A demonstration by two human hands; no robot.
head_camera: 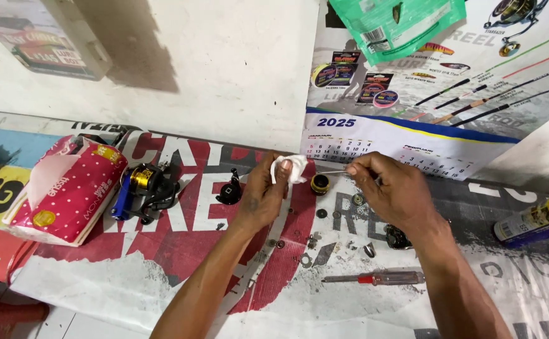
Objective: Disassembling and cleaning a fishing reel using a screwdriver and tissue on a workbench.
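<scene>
My left hand [263, 196] pinches a crumpled white tissue [291, 167] around one end of a thin metal shaft [331, 171]. My right hand [392, 188] holds the shaft's other end between thumb and fingertips. Both hands hover just above the printed banner [180, 238] that covers the table. Below them lie several small screws, washers and metal parts [315, 242]. A black and gold round part [319, 184] sits just under the shaft, and a small black part [230, 190] stands left of my left hand.
A black and gold fishing reel body [146, 190] lies at the left beside a pink tissue pack [67, 188]. A red-handled screwdriver [375, 277] lies near the front. A spray can [538, 220] lies at the right edge. A wall calendar [400, 150] hangs behind.
</scene>
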